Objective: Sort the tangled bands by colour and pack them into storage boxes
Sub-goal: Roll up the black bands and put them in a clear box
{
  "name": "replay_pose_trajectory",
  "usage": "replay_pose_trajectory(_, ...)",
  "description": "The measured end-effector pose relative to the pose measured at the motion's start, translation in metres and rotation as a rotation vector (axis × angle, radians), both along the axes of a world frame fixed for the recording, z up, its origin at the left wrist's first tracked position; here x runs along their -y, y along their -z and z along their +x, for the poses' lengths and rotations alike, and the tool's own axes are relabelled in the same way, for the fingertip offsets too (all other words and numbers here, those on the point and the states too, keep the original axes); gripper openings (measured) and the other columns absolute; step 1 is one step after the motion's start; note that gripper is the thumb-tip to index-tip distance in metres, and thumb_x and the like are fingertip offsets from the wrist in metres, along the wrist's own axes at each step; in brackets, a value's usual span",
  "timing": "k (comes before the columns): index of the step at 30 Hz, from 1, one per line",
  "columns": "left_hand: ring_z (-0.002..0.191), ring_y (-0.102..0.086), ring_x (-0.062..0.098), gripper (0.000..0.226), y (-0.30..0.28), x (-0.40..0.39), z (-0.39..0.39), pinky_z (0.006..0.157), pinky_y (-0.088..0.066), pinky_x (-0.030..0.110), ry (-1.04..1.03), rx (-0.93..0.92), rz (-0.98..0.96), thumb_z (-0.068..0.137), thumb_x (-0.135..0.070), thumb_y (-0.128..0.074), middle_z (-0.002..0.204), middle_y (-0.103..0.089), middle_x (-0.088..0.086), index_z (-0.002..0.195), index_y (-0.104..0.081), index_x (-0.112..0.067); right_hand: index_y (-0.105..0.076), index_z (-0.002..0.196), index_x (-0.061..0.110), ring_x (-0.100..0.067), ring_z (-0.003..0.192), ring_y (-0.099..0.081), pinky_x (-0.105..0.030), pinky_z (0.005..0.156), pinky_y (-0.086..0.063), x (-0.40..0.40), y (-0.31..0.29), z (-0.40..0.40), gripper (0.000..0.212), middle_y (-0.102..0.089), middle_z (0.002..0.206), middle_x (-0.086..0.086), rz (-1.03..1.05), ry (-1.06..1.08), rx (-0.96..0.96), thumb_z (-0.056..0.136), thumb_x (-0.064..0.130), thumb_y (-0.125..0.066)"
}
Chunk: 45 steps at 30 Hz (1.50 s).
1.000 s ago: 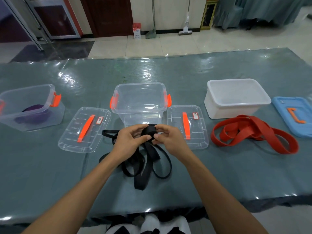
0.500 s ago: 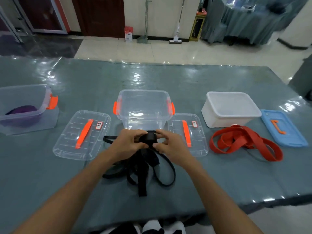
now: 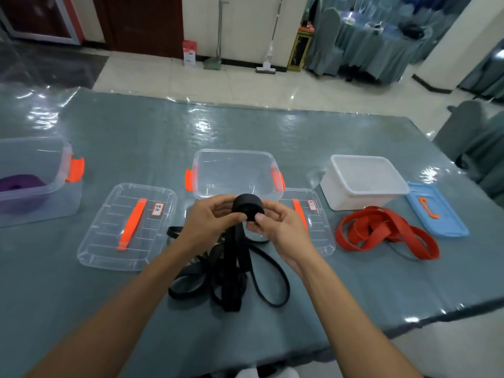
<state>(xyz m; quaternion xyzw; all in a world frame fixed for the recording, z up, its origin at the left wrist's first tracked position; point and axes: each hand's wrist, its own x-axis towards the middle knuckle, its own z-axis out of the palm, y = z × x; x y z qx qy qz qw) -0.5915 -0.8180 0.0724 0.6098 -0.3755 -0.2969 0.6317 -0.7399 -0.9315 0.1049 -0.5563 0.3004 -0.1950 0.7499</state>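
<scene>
A black band (image 3: pixel 231 271) hangs in loose loops onto the table, its upper end wound into a tight roll (image 3: pixel 247 206). My left hand (image 3: pixel 210 219) and my right hand (image 3: pixel 278 225) both pinch that roll, held just in front of the empty clear box (image 3: pixel 234 170) with orange latches. A red band (image 3: pixel 381 233) lies tangled on the table to the right, before the white box (image 3: pixel 362 181). At the far left, a clear box (image 3: pixel 38 181) holds a rolled purple band (image 3: pixel 19 184).
Two clear lids with orange handles lie flat: one lid (image 3: pixel 128 225) left of my hands, one lid (image 3: pixel 313 214) partly behind my right hand. A blue lid (image 3: pixel 436 211) lies at the right, near the table's edge (image 3: pixel 436 312). Chairs stand beyond.
The roll in my hands has grown thicker and sits higher. The view has shifted to the right, so the left box now sits at the frame's edge.
</scene>
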Motion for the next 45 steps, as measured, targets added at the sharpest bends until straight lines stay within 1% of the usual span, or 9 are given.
replay_pose_trajectory(2, 0.102, -0.074, 0.016, 0.037, 0.0, -0.005, 0.005, 0.095, -0.057, 0.033, 0.01, 0.068, 0.015, 0.082, -0.001, -0.079, 0.106, -0.078, 0.001, 0.116, -0.072, -0.014, -0.066, 0.113, 0.006, -0.022, 0.084, -0.073, -0.032, 0.077, -0.06, -0.008, 0.0, 0.002, 0.027, -0.074, 0.104, -0.013, 0.069, -0.009, -0.016, 0.093, -0.01, -0.058)
replay_pose_trajectory(9, 0.09, -0.074, 0.01, 0.029, -0.011, -0.016, 0.023, 0.089, -0.058, 0.031, 0.123, 0.453, 0.101, 0.081, -0.006, -0.081, 0.095, -0.077, -0.003, 0.109, -0.075, -0.011, -0.064, 0.125, 0.026, -0.011, 0.065, -0.066, -0.019, 0.069, -0.052, -0.006, -0.019, 0.009, 0.046, -0.068, 0.107, 0.013, -0.706, -0.213, -0.399, 0.084, 0.01, -0.076)
replay_pose_trajectory(15, 0.091, -0.074, 0.008, 0.036, -0.037, -0.014, 0.03, 0.087, -0.057, 0.023, -0.014, 0.255, 0.044, 0.078, -0.005, -0.084, 0.095, -0.078, -0.007, 0.107, -0.073, -0.025, -0.062, 0.119, 0.007, -0.02, 0.063, -0.071, -0.028, 0.073, -0.059, 0.002, -0.042, 0.027, 0.035, -0.067, 0.113, -0.007, -0.511, -0.132, -0.208, 0.087, -0.007, -0.068)
replay_pose_trajectory(22, 0.1, -0.074, 0.017, 0.041, -0.06, -0.015, 0.034, 0.091, -0.057, 0.025, -0.058, 0.066, -0.024, 0.079, 0.0, -0.081, 0.105, -0.077, 0.008, 0.118, -0.07, -0.005, -0.061, 0.119, 0.006, -0.039, 0.086, -0.073, -0.039, 0.083, -0.06, -0.003, -0.051, 0.033, 0.032, -0.071, 0.115, -0.016, -0.105, -0.088, 0.129, 0.091, -0.01, -0.062)
replay_pose_trajectory(31, 0.1, -0.074, 0.021, 0.038, -0.051, -0.023, 0.026, 0.093, -0.057, 0.028, -0.049, 0.095, -0.006, 0.081, 0.003, -0.078, 0.104, -0.076, 0.012, 0.118, -0.069, -0.003, -0.066, 0.12, 0.007, -0.014, 0.081, -0.073, -0.038, 0.077, -0.062, -0.005, -0.054, 0.025, 0.036, -0.074, 0.11, -0.004, -0.42, -0.16, -0.066, 0.086, -0.001, -0.073)
replay_pose_trajectory(33, 0.101, -0.073, 0.024, 0.037, -0.05, -0.024, 0.026, 0.094, -0.057, 0.031, -0.041, 0.085, -0.016, 0.082, 0.003, -0.078, 0.105, -0.076, 0.013, 0.118, -0.069, -0.003, -0.066, 0.124, 0.013, 0.006, 0.084, -0.068, -0.026, 0.083, -0.058, -0.003, -0.053, 0.021, 0.039, -0.074, 0.103, 0.017, -0.548, -0.183, -0.124, 0.086, 0.006, -0.074)
replay_pose_trajectory(36, 0.103, -0.073, 0.02, 0.034, -0.055, -0.026, 0.03, 0.095, -0.056, 0.03, -0.066, 0.09, -0.042, 0.083, -0.001, -0.078, 0.106, -0.077, 0.005, 0.115, -0.072, -0.011, -0.059, 0.135, 0.027, 0.0, 0.11, -0.062, -0.02, 0.096, -0.05, -0.001, -0.04, 0.02, 0.057, -0.057, 0.112, 0.046, -0.72, -0.214, -0.258, 0.082, 0.025, -0.08)
replay_pose_trajectory(40, 0.098, -0.074, 0.014, 0.032, -0.066, -0.028, 0.035, 0.092, -0.056, 0.025, -0.139, 0.083, -0.078, 0.081, -0.002, -0.08, 0.1, -0.078, -0.004, 0.105, -0.074, -0.023, -0.044, 0.148, 0.03, 0.001, 0.127, -0.05, -0.027, 0.105, -0.044, -0.01, -0.009, 0.033, 0.081, -0.055, 0.14, 0.013, -0.653, -0.296, -0.321, 0.078, 0.037, -0.084)
replay_pose_trajectory(45, 0.096, -0.075, 0.018, 0.03, -0.083, -0.029, 0.043, 0.091, -0.057, 0.028, -0.188, 0.068, -0.129, 0.082, 0.002, -0.077, 0.099, -0.079, 0.005, 0.105, -0.075, -0.016, -0.056, 0.13, 0.035, 0.003, 0.109, -0.061, -0.023, 0.091, -0.05, -0.04, 0.007, 0.059, 0.061, -0.067, 0.117, 0.011, -0.576, -0.289, -0.245, 0.076, 0.029, -0.083)
